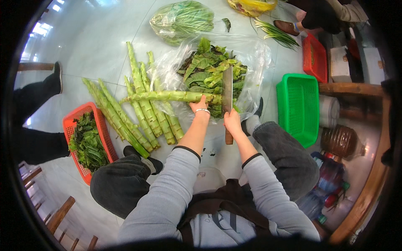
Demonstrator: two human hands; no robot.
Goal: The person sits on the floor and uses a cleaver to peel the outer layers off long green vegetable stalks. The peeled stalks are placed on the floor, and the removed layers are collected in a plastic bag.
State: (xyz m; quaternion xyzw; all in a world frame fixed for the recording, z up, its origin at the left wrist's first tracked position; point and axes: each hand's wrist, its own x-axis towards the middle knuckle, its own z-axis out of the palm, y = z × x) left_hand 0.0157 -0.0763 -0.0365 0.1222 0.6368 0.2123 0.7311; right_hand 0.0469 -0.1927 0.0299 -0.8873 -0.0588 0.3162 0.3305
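Observation:
My left hand (pixel 200 106) grips a long celtuce stem (pixel 169 95) near its right end, holding it level above an open clear plastic bag (pixel 262 59). Wrapped around the wooden handle of a cleaver (pixel 227 91) is my right hand (pixel 232 121); the broad blade points away from me and lies across the stem's right end. Whether the blade touches the stem I cannot tell. Green leaves and trimmings (pixel 201 67) fill the bag beneath. Several more celtuce stems (pixel 146 109) lie on the tiled floor to the left.
A red basket of leaves (pixel 105 138) stands by my left knee, a green basket (pixel 282 109) beyond my right knee. Bagged green vegetables (pixel 185 22) and scallions (pixel 276 33) lie farther off. Other people's legs show at the left and upper right. Bottles (pixel 333 175) stand under wooden furniture.

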